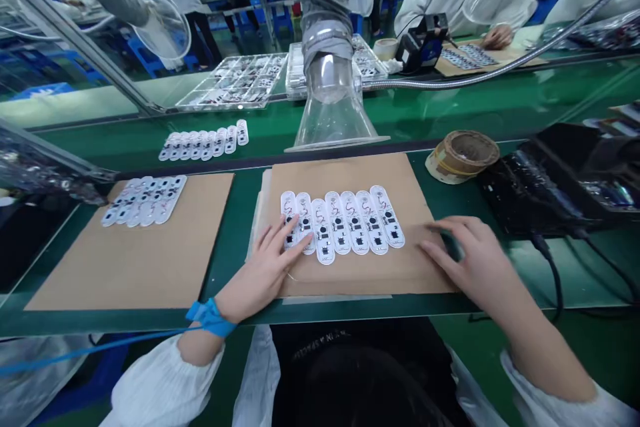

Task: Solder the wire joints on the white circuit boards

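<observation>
Several white, round-ended circuit boards [353, 223] lie side by side in a row on a cardboard sheet [350, 277]. Each carries small black parts and a thin curved line, either wire or print. My left hand [269, 265], with a blue strap at the wrist, has its fingers spread over the two leftmost boards, covering part of them; it grips nothing. One board, third from the left, sits a little lower than its neighbours. Right of the row, my right hand [463, 250] hovers or rests at the cardboard's edge, apart from the boards, fingers parted and nothing held.
A second cardboard sheet [150, 260] at left holds more boards [145, 201]. Beyond are another row of boards [204, 140], a clear suction hood [334, 107] and parts trays [235, 80]. At right stand a tape roll [463, 155] and a black device [555, 180] with cables.
</observation>
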Demonstrator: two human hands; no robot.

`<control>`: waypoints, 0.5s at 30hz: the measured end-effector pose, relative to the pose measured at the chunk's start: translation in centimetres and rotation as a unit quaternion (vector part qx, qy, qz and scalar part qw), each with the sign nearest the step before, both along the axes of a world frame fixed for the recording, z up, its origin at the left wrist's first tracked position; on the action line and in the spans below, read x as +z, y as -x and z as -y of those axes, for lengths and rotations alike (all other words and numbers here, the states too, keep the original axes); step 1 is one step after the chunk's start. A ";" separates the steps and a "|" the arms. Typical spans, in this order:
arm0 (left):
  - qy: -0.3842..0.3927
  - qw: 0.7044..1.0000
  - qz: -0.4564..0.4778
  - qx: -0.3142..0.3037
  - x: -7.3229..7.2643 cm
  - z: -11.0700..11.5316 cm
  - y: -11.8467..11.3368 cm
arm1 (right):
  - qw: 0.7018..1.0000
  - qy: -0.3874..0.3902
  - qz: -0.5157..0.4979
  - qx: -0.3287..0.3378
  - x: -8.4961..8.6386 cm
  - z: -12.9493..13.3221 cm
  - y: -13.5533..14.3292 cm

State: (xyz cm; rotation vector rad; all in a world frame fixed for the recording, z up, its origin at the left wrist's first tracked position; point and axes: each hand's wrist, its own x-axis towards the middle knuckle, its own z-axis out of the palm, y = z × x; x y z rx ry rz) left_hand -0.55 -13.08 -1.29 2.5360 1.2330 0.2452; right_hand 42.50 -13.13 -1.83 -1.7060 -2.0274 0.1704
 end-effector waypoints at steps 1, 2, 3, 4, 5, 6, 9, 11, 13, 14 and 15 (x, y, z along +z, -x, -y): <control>0.006 1.000 -0.013 -0.012 0.1 0.0 -0.3 | 0.999 -0.014 0.000 0.049 -0.1 -0.4 0.9; 0.009 0.999 -0.024 -0.022 0.1 0.0 -0.5 | 0.995 -0.014 0.001 0.098 -0.2 -0.8 1.8; 0.009 0.999 -0.031 -0.030 0.1 0.0 -0.6 | 0.990 -0.009 0.006 0.143 -0.3 -0.9 2.6; 0.005 0.999 -0.035 -0.037 0.0 0.1 -0.5 | 0.983 -0.001 0.017 0.180 -0.5 -1.0 3.4; 0.000 0.998 -0.038 -0.042 0.0 0.1 -0.4 | 0.978 0.005 0.031 0.208 -0.6 -0.8 4.0; -0.004 0.998 -0.040 -0.047 0.0 0.1 -0.3 | 0.974 0.009 0.043 0.222 -0.8 -0.6 4.5; -0.015 0.997 -0.047 -0.052 0.1 0.1 -0.5 | 0.973 -0.004 0.055 0.224 -1.4 0.5 4.9; -0.012 0.997 -0.056 -0.049 0.4 -0.4 -1.0 | 0.975 -0.027 0.050 0.216 -2.0 0.8 4.6; -0.005 0.997 -0.066 -0.048 0.7 -1.0 -1.7 | 0.974 -0.061 0.052 0.213 -2.7 0.4 3.9; -0.003 0.996 -0.069 -0.049 0.9 -1.3 -2.0 | 0.973 -0.070 0.061 0.213 -3.2 0.0 3.6; -0.002 0.996 -0.071 -0.051 1.0 -1.5 -2.2 | 0.970 -0.080 0.071 0.217 -3.6 -0.3 3.3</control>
